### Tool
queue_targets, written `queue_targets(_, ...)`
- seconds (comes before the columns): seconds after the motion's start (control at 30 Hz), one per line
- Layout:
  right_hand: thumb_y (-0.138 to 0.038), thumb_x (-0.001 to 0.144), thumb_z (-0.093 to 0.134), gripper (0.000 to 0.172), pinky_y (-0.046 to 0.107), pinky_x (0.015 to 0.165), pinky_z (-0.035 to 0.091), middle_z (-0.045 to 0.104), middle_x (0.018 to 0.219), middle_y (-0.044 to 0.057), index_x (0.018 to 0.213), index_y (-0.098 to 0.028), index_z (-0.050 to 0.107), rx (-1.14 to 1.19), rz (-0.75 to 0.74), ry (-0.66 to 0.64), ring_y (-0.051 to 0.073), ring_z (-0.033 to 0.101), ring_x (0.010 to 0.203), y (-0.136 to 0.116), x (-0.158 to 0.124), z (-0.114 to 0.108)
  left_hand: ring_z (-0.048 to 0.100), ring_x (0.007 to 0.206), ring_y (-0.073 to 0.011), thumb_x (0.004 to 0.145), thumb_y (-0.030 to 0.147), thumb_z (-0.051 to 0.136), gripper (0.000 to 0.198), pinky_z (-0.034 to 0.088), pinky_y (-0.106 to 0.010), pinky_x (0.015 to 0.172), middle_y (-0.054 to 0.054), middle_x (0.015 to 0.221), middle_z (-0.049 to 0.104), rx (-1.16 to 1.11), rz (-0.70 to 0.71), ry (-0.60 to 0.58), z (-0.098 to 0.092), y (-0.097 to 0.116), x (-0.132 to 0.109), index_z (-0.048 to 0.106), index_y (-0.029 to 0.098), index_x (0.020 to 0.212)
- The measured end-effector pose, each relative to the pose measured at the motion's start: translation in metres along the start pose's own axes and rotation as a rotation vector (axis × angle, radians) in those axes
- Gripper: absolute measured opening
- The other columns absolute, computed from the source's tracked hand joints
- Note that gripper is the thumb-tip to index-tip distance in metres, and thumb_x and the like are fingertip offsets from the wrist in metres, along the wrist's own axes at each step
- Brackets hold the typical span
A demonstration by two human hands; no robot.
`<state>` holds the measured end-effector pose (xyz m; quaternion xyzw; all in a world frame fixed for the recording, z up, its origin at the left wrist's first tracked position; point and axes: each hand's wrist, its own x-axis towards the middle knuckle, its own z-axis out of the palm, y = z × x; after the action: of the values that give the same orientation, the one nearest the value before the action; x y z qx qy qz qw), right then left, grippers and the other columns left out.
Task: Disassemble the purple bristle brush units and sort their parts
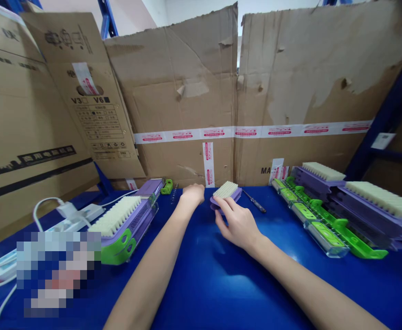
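My right hand grips the near end of a small purple brush head with a ribbed cream pad on top, thumb below and fingers over its edge. To its left, my left hand is curled closed low over the far part of the table; its fingertips are hidden, so what it holds cannot be seen. A thin coil spring and a small green plastic part lie just left of that hand. Right of the brush head rests a slim dark screwdriver.
A purple and green brush unit lies at left, beside a white power strip with cables. On the right are purple brush heads, a long green bracket and clear-cased green pieces. Cardboard sheets wall the blue table's back.
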<state>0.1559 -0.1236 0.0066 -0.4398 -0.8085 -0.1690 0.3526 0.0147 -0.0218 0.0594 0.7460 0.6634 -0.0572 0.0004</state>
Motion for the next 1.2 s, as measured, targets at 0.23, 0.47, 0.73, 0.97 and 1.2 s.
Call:
queue_targets(0.23, -0.025, 0.090, 0.034, 0.039, 0.022, 0.063, 0.049, 0.062, 0.102, 0.011, 0.124, -0.013, 0.050, -0.002, 0.008, -0.007, 0.016, 0.061, 0.084, 0.001, 0.000, 0.001, 0.042, 0.122, -0.0326, 0.074, 0.015, 0.052, 0.036, 0.040, -0.042, 0.090, -0.021, 0.121, 0.057, 0.057, -0.097, 0.079, 0.027, -0.015, 0.018, 0.065, 0.014, 0.108)
queue_targets(0.47, -0.024, 0.090, 0.034, 0.039, 0.022, 0.061, 0.048, 0.062, 0.103, 0.010, 0.124, -0.013, 0.050, -0.011, 0.009, -0.024, 0.016, 0.061, 0.083, 0.002, 0.000, 0.000, 0.039, 0.121, -0.0322, 0.079, 0.021, 0.044, 0.037, 0.033, -0.042, 0.093, -0.022, 0.125, 0.053, 0.055, -0.173, 0.206, 0.045, -0.016, 0.028, 0.065, 0.011, 0.108)
queue_targets(0.73, -0.022, 0.089, 0.036, 0.038, 0.021, 0.057, 0.045, 0.062, 0.101, 0.009, 0.122, -0.013, 0.051, -0.009, -0.005, 0.012, 0.015, 0.061, 0.078, 0.004, 0.000, 0.001, 0.042, 0.116, -0.0311, 0.078, 0.021, 0.044, 0.037, 0.035, -0.038, 0.088, -0.021, 0.121, 0.055, 0.010, -0.274, 0.298, 0.047, -0.012, 0.035, 0.065, 0.010, 0.107)
queue_targets(0.97, -0.022, 0.088, 0.037, 0.037, 0.022, 0.054, 0.042, 0.062, 0.098, 0.008, 0.121, -0.013, 0.052, -0.016, -0.011, 0.041, 0.015, 0.060, 0.078, 0.005, 0.001, 0.001, 0.041, 0.116, -0.0313, 0.077, 0.021, 0.044, 0.037, 0.035, -0.040, 0.089, -0.020, 0.121, 0.055, -0.021, -0.313, 0.300, 0.049, -0.023, 0.047, 0.065, 0.011, 0.107)
queue_targets(1.2, -0.023, 0.088, 0.039, 0.034, 0.022, 0.055, 0.040, 0.063, 0.094, 0.008, 0.116, -0.016, 0.055, -0.083, 0.082, 0.068, 0.015, 0.060, 0.077, 0.014, 0.004, 0.001, 0.045, 0.111, -0.0299, 0.078, 0.022, 0.043, 0.040, 0.036, -0.039, 0.087, -0.021, 0.120, 0.053, -0.080, -0.394, 0.421, 0.036, -0.035, 0.048, 0.060, 0.009, 0.112)
